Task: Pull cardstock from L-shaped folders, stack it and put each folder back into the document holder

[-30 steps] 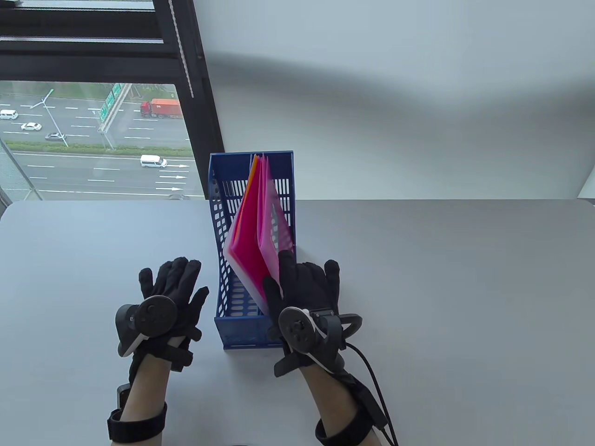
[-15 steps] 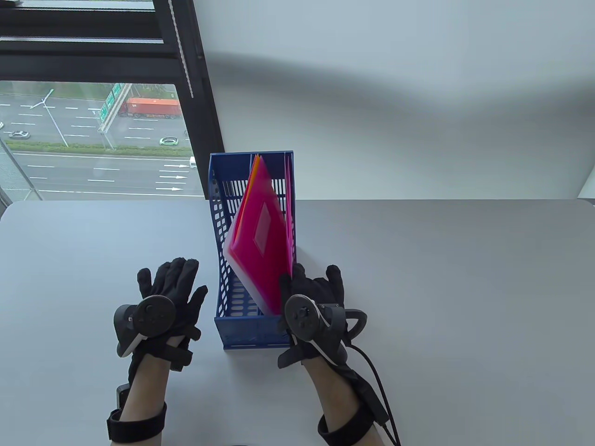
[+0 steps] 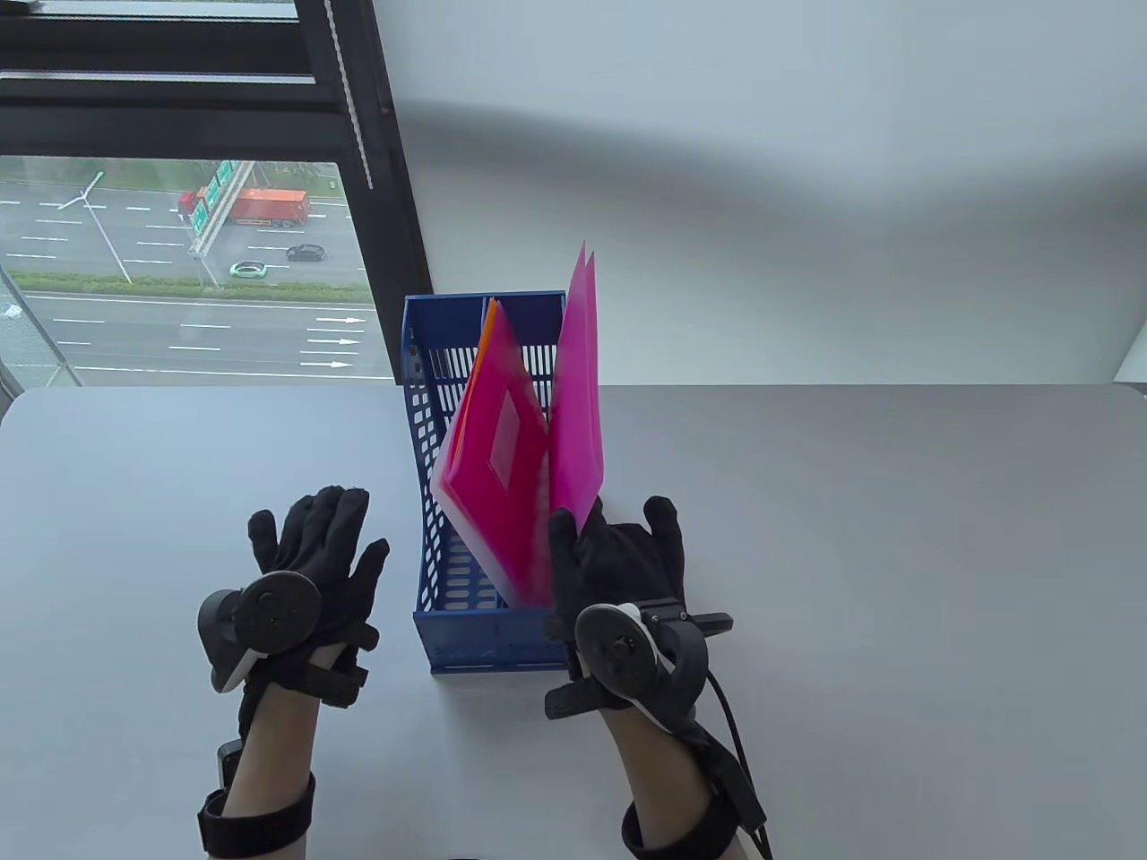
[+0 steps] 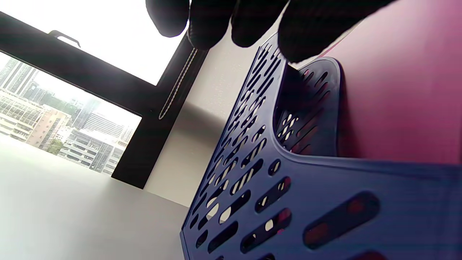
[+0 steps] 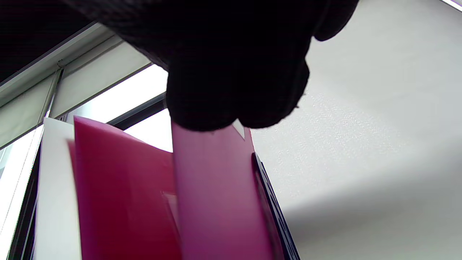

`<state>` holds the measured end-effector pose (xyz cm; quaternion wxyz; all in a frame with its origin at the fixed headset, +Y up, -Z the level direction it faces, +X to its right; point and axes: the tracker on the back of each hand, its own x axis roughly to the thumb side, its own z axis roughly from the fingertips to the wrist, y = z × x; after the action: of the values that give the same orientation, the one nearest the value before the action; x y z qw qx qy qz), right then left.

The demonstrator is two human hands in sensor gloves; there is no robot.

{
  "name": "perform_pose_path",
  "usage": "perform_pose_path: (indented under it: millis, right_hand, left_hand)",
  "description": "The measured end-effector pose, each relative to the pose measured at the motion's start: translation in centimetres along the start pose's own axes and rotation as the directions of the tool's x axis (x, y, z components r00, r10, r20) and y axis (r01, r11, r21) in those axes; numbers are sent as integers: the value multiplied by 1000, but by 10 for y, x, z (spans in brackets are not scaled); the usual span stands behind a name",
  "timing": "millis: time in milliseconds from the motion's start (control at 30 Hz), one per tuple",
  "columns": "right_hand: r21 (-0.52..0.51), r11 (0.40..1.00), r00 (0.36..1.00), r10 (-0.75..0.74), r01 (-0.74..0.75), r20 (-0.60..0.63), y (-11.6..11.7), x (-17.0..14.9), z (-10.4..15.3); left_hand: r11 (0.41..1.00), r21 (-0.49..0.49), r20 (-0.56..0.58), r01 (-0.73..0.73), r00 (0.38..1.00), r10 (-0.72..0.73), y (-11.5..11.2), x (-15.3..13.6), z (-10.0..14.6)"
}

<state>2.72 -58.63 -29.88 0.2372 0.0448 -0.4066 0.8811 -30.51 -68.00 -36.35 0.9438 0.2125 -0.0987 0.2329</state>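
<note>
A blue perforated document holder stands on the table's middle, open end toward me, with several pink and orange folders leaning inside. My right hand pinches the near corner of one magenta folder, which rises out of the holder's right side above its back wall. In the right wrist view the fingers grip that folder's edge. My left hand hovers with straight fingers left of the holder, holding nothing; in the left wrist view its fingertips hang beside the holder's wall.
The grey table stretches to both sides of the holder. A window with a dark frame is at the back left, a white wall behind. A cable trails from my right wrist.
My right hand has lifted the magenta folder up and rightward out of the holder; its top now stands above the back wall. My left hand drifted slightly left and toward me.
</note>
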Motion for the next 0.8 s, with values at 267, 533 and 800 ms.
perform_pose_path:
  millis: [267, 533, 800]
  right_hand:
    - [-83, 994, 997, -77, 77, -1, -28, 1, -3]
    - [-91, 983, 987, -162, 161, -8, -39, 4, -2]
    - [-40, 950, 950, -311, 311, -4, -39, 15, 2]
  left_hand:
    - [941, 339, 117, -23, 993, -18, 64, 45, 12]
    - [942, 315, 399, -114, 917, -23, 83, 128, 29]
    - [989, 62, 383, 135, 912, -149, 32, 176, 31]
